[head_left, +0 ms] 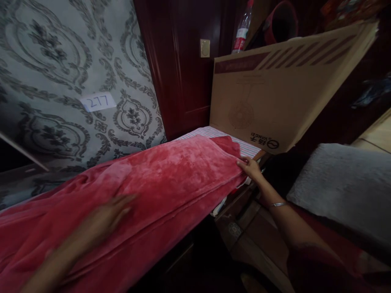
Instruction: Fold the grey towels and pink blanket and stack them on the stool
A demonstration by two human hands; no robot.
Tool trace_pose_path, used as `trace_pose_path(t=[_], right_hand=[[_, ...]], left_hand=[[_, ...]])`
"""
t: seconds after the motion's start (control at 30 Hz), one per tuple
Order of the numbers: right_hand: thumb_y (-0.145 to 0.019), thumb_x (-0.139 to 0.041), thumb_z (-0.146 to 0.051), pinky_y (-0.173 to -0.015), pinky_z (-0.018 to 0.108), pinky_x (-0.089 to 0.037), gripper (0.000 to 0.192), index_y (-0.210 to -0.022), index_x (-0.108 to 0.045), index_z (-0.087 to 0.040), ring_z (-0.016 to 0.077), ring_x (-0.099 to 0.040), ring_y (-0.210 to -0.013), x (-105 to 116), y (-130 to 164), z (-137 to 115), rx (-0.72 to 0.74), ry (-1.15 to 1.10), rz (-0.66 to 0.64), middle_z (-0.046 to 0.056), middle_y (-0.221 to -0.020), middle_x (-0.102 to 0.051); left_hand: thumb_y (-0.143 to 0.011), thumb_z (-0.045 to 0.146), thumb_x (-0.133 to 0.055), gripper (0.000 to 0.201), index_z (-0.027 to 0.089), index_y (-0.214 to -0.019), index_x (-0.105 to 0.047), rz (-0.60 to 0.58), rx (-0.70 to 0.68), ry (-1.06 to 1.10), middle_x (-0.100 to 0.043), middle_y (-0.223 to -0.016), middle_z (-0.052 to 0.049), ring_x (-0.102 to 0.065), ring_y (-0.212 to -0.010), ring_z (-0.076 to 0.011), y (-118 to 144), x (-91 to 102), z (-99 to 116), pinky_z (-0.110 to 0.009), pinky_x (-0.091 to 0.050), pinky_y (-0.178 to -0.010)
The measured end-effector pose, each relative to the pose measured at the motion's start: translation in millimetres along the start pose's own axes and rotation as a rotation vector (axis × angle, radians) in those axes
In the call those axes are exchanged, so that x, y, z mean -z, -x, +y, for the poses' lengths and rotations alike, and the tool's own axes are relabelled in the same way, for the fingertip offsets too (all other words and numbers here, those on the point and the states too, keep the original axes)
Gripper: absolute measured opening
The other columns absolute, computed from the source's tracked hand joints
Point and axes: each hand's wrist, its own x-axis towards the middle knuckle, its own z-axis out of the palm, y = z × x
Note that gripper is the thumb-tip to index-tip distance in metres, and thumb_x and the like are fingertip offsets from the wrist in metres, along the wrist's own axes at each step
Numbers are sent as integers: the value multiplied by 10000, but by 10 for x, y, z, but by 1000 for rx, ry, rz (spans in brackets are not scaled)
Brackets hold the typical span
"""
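Note:
A plush red blanket (171, 175) lies folded in a long strip over a narrow surface, its near side hanging down past the front edge. My right hand (249, 167) pinches the blanket at its far right corner, thumb and fingers closed on the fabric. Over the left part of the blanket is my left hand (105, 215), slightly smeared by motion, with its fingers stretched out flat and nothing in them. Whether its palm presses on the cloth I cannot tell. Beyond the blanket's end, part of a striped sheet (205, 132) shows.
A large cardboard box (262, 93) stands upright behind the far right end, with a plastic bottle (242, 32) behind its top edge. A grey plush cushion-like piece (345, 183) sits at the right. Patterned wallpaper with a paper label (98, 101) reading 277 borders the left.

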Motion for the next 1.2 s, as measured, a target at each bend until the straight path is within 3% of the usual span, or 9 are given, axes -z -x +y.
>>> trace_pose_path(t=[0.1,0.2,0.3,0.43,0.57,0.77,0.9,1.07,1.2], right_hand=[[-623,-779,-407,-887,405,-530,346,-896,-707,-208,265,-666,-927,-45,-28,48,32,13,6,71,-919,-740],[-652,-761,-418,-892,398,-535,357,-925,-701,-196,258,-674,-933,-62,-6,121,43,0,6,79,-946,-740],[-675,-739,-422,-903,387,-536,373,-967,-694,-194,252,-674,-969,-55,26,195,45,-18,-4,83,-999,-738],[-695,-721,-402,-922,403,-531,370,-998,-689,-194,259,-676,-989,-51,21,222,37,-23,-13,88,-1036,-739],[-679,-749,-406,-945,428,-522,385,-1002,-702,-204,277,-676,-1018,-60,0,138,51,4,-18,89,-1045,-746],[-680,-659,-355,-966,446,-519,360,-1015,-707,-234,293,-682,-1055,-93,39,92,121,79,-6,93,-1089,-753],[-675,-633,-445,-966,467,-525,404,-1011,-706,-232,316,-685,-1062,-122,45,230,115,49,-10,103,-1076,-755],[-674,-670,-571,-1013,465,-511,506,-1045,-705,-229,326,-674,-1116,-120,45,309,95,-21,-38,105,-1135,-749],[-675,-697,-634,-1045,474,-500,564,-1071,-719,-233,341,-656,-1168,-87,72,273,50,-27,-54,110,-1186,-739]], left_hand=[[-984,352,-466,519,315,-1501,-487,-69,-170,40,-456,-1581,-54,-507,-1396,-256,-597,-288,588,-444,-418,-1159],[-987,449,-493,605,322,-1566,-372,-214,-334,38,-323,-1651,-75,-312,-1515,-314,-762,-610,899,-558,-299,-1217],[-1024,464,-406,596,360,-1594,-270,-275,-382,55,-271,-1671,-54,-242,-1542,-308,-657,-790,924,-591,-259,-1222],[-1015,491,-421,616,364,-1596,-262,-290,-394,87,-260,-1674,-61,-260,-1534,-322,-612,-763,838,-592,-263,-1219],[-1011,488,-423,565,342,-1556,-393,-284,-374,133,-362,-1634,-77,-358,-1488,-326,-899,-671,936,-576,-312,-1203],[-970,517,-508,707,395,-1603,-219,-381,-469,184,-218,-1685,-44,-161,-1558,-353,-1151,-747,1311,-672,-160,-1227],[-966,576,-479,691,417,-1596,-244,-424,-498,266,-258,-1674,-38,-241,-1540,-342,-1225,-739,1278,-630,-236,-1226],[-1024,365,-343,483,229,-1421,-582,-199,-316,263,-605,-1445,-104,-537,-1349,-275,-2273,-566,1076,-452,-362,-1187],[-964,294,-465,440,165,-1363,-598,-166,-43,209,-567,-1473,-145,-505,-1376,-273,-3489,-533,925,-386,-348,-1172]])
